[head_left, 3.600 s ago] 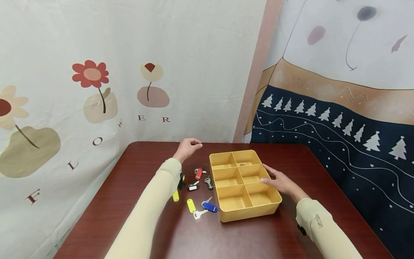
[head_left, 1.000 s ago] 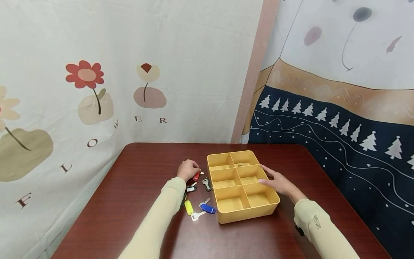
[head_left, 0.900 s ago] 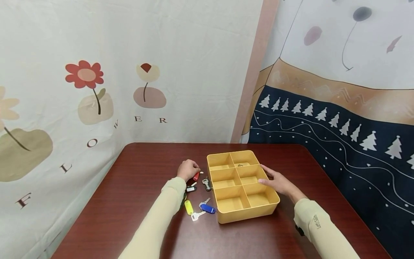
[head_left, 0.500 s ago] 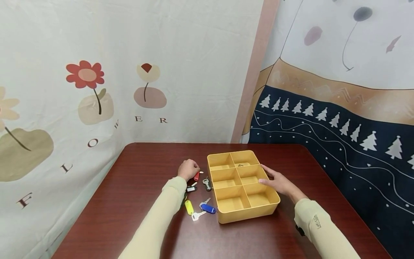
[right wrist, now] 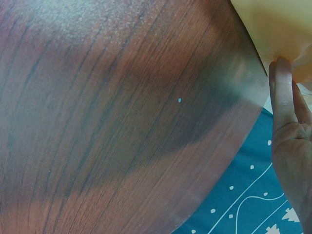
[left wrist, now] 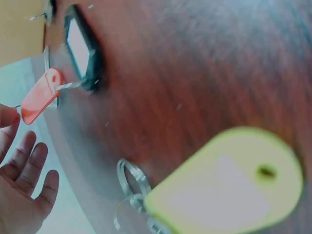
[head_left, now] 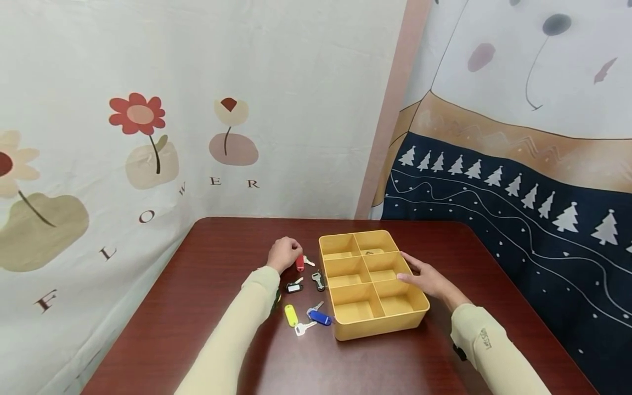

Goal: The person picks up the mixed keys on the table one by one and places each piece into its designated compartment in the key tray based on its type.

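Note:
With thumb and fingertips my left hand (head_left: 285,254) pinches one end of a red key tag (head_left: 299,263), its key (head_left: 309,261) showing to the right. In the left wrist view the red tag (left wrist: 41,96) slants up from the table, the other fingers spread below. A black key tag (head_left: 294,287) lies nearer me, with another dark-tagged key (head_left: 317,281) by the box. My right hand (head_left: 428,278) holds the right wall of the yellow compartment box (head_left: 372,329), thumb over the rim. The right wrist view has its fingers (right wrist: 283,92) against the outer wall.
A yellow key tag (head_left: 291,315), a silver key (head_left: 304,328) and a blue key tag (head_left: 320,317) lie left of the box. Another yellow tag (left wrist: 229,185) looms close in the left wrist view. A small metal item (head_left: 369,252) sits in the far right compartment. Curtains surround the table (head_left: 237,236).
My left hand came down from above the table's far side onto the red key tag, pinched it and has raised it slightly, turning it more upright. My right hand stays on the box.

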Available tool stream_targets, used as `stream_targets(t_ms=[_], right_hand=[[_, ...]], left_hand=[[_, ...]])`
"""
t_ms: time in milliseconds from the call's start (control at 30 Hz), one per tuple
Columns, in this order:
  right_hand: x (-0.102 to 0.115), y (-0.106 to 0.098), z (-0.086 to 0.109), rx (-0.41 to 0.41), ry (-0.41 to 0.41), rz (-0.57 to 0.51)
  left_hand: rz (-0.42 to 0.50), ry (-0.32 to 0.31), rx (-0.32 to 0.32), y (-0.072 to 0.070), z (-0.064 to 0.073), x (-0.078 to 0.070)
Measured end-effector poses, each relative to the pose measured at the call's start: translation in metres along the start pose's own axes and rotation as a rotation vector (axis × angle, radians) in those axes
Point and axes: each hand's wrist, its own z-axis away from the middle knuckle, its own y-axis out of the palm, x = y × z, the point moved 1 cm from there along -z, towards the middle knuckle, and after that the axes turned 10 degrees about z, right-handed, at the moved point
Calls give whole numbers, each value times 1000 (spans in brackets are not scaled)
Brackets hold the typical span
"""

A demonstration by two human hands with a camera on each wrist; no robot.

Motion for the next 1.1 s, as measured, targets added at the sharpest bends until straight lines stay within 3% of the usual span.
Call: stream_targets(t_ms=[367,700,867,1100], right_hand=[[0,-2,0,1,9,1],[0,-1,0,3,15,-3],[0,-1,0,8,36,-2],[-1,-1,1,9,1,3]], left_hand=[[187,55,-58,-26,-10,-19],[378,68,9,-49,-11,-46],[444,91,57,-51,-5,-64],[515,111,91,-43,2,-84]])
